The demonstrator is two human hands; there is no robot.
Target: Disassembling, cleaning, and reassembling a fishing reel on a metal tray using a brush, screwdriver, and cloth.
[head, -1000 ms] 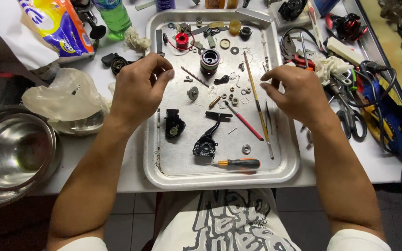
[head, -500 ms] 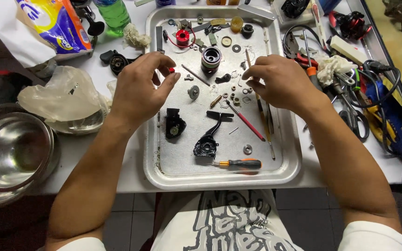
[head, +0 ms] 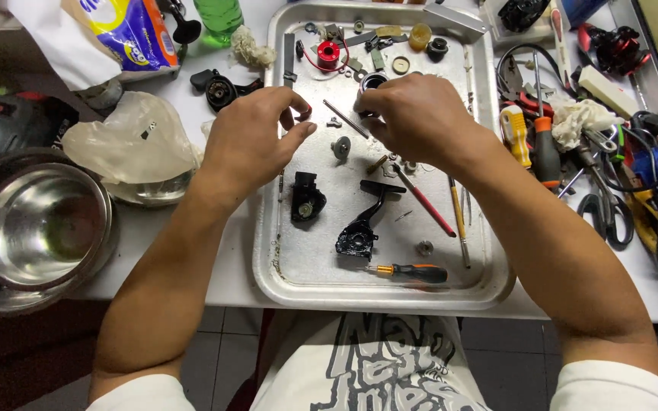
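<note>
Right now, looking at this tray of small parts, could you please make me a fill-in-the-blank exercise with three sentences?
1. Both hands work over a metal ____ of small parts.
2. The small screwdriver near the tray's front edge has an orange and ____ handle.
3. The empty steel bowl stands on the person's ____ side.

Missing words: tray; black; left

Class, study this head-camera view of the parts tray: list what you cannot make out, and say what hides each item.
- Right hand: its fingertips and grip are hidden by its own back; the round black part under it shows only in part.
- Left hand: the small red piece at its fingers is too small to identify.
- Red reel on the far right: only partly visible.
- Steel bowl: cut off by the left edge.
</note>
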